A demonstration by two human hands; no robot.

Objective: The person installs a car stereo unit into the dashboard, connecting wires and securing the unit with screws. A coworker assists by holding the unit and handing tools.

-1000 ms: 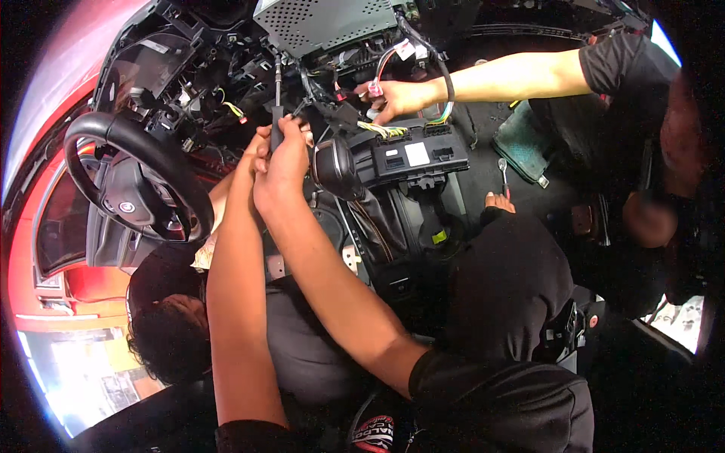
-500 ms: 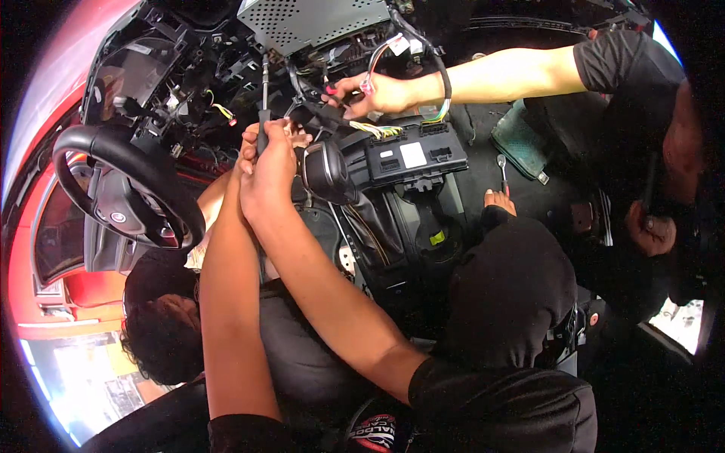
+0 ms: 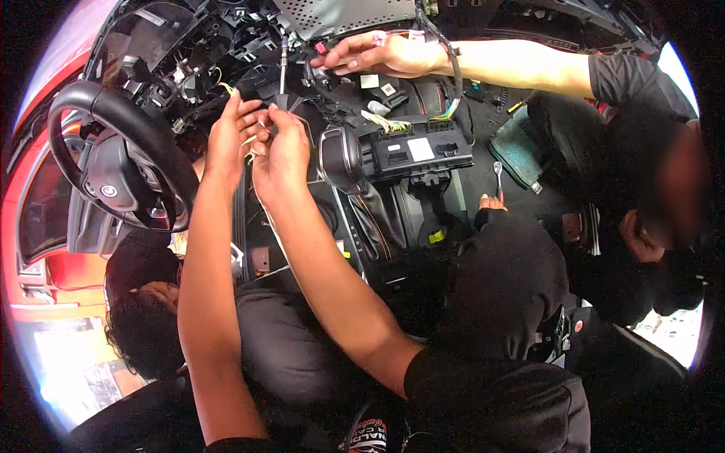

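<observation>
My left hand is lifted, its fingers spread and nothing visible in it. Just to its right, my right hand has its fingers curled at the lower end of a long-shafted screwdriver. The dark handle partly disappears behind those fingers. The metal shaft points up to the opened dashboard, beside a perforated metal unit. Thin yellowish wires hang near my left fingertips. Right of my right hand stands a black gear selector.
A co-worker's hand reaches in from the right, by a small pink connector. A black module with plugged wires sits beside the selector. The steering wheel is at left. Another person's hand touches a ratchet near a green pouch.
My left hand has let go of the screwdriver handle and opened to the left. The co-worker's hand has moved up, away from the module. The view has shifted slightly.
</observation>
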